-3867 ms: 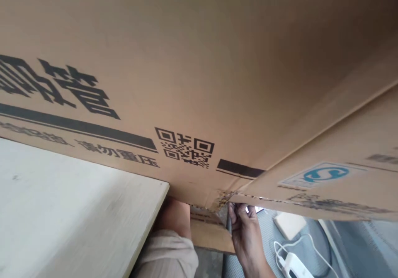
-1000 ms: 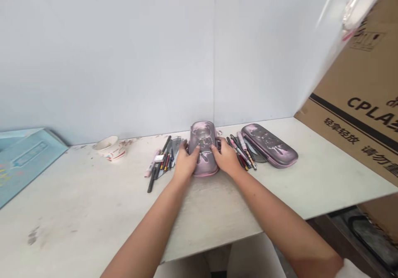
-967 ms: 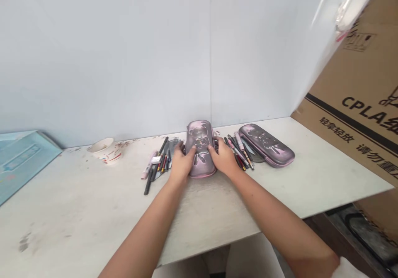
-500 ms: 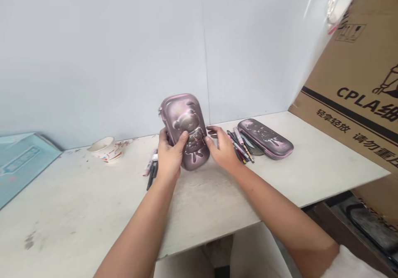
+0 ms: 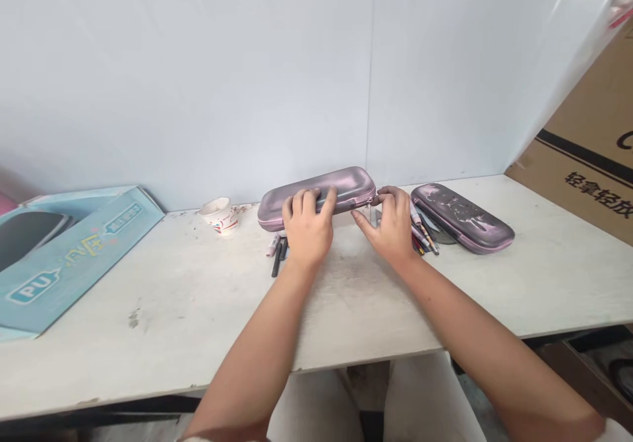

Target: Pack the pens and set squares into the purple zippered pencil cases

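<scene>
Case [image 5: 340, 181] newly crosswise under left fingers [image 5: 328, 200]

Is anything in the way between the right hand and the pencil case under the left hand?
Nothing visible is. The right hand is at the right end of the pencil case, while the left hand covers its middle. The pens lie beyond the right hand, not between.

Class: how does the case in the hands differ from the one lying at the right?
The left hand grips the held case; the resting case lies on the table. The resting case shows a raised figure; the held case shows none here. The held case slants up toward the right in view, the resting case down. Both look shiny, purplish-pink and closed.
</scene>
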Tool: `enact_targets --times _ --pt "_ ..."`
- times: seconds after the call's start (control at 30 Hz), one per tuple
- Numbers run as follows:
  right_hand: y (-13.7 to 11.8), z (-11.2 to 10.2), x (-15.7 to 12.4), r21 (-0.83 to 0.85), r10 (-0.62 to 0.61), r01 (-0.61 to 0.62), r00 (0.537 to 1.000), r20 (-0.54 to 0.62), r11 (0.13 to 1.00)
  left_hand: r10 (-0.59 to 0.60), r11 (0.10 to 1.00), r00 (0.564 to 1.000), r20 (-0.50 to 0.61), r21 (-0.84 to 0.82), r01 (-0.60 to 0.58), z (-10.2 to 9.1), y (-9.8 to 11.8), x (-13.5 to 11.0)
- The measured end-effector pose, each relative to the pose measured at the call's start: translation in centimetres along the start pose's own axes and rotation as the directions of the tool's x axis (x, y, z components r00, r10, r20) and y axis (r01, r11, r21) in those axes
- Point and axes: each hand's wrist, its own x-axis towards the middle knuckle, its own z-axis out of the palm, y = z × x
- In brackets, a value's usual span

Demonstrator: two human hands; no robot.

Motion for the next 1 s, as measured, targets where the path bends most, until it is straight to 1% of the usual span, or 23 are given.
enact_targets --times 0.13,0.27,0.33,0.4,0.47,0.57,0.63,0.7,0.77,0.83,0.9,0.97,1.0 --pt "0.2 -0.1 0.0 -0.055 -0.017 0.020 0.998 0.055 0.998 0.012 1.000 1.000 0.002 0.014 -0.012 0.1 -0.3 -0.1" --pt "0.3 -0.4 0.1 -0.114 -0.073 0.081 0.994 0.078 0.990 0.036 0.999 0.999 0.004 0.040 -0.036 0.4 -0.5 -0.2" --pt "0.4 -0.4 0.1 -0.139 -0.096 0.107 0.992 0.087 0.985 0.049 0.998 0.999 0.022 0.048 -0.050 0.6 -0.6 -0.2" --pt "0.6 -0.4 0.3 -0.141 -0.090 0.102 0.992 0.085 0.985 0.050 0.997 0.998 0.044 0.049 -0.052 0.6 -0.7 -0.1" --pt "1.1 -0.4 0.6 -0.125 -0.055 0.063 0.996 0.066 0.990 0.034 0.998 0.998 0.048 0.043 -0.036 0.5 -0.8 0.1" --pt "2.3 -0.6 1.3 -0.061 0.053 -0.052 0.999 0.011 0.997 0.009 1.000 0.999 0.038 -0.026 -0.008 -0.2 -0.7 0.6" --pt "3.1 -0.9 1.8 0.065 0.148 -0.146 0.989 -0.020 0.987 -0.007 0.989 0.999 0.045 -0.145 0.014 -0.9 -0.4 0.9" --pt "3.7 -1.1 2.1 0.251 0.237 -0.230 0.971 0.001 0.940 -0.036 0.949 0.997 0.064 -0.309 0.054 -1.4 0.1 1.1" --pt "3.8 -0.9 2.1 0.396 0.290 -0.301 0.953 0.088 0.867 -0.081 0.869 0.992 0.094 -0.480 0.117 -1.6 0.7 1.4" --pt "3.5 -0.5 2.0 0.442 0.299 -0.359 0.933 0.202 0.822 -0.148 0.740 0.980 0.131 -0.643 0.198 -1.6 1.2 1.6" --pt "3.0 0.0 1.8 0.446 0.293 -0.401 0.910 0.294 0.800 -0.250 0.552 0.956 0.153 -0.789 0.271 -1.4 1.5 1.8" --pt "2.5 0.5 1.8 0.469 0.285 -0.429 0.893 0.349 0.772 -0.352 0.340 0.922 0.159 -0.896 0.285 -1.3 1.6 2.1" --pt "2.4 0.6 1.9 0.489 0.279 -0.438 0.888 0.365 0.754 -0.392 0.251 0.905 0.163 -0.928 0.276 -1.3 1.5 2.3"
